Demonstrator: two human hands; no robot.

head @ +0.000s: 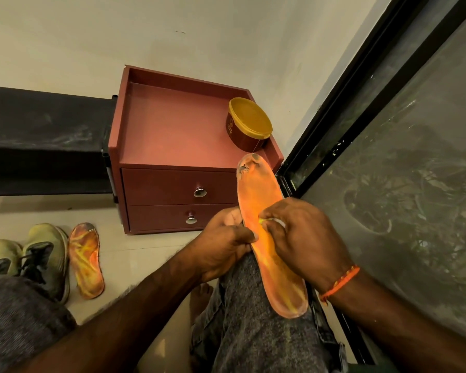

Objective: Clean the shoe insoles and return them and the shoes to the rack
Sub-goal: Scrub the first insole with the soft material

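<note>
My left hand (223, 238) pinches the edge of the orange insole (269, 232) at mid-length, thumb on top, steadying it along my right thigh. My right hand (304, 235) curls around something small and pale pressed against the insole's face; I cannot tell what it is. The insole looks light, thin and bendy, frayed at the toe, so I judge it wants an edge grip near the middle and support underneath, never a pull at the torn tip. The second insole (88, 261) lies on the floor just beside the shoes (27, 257), left of the drawer cabinet (178, 146) carrying a lidded tub (249, 125)
</note>
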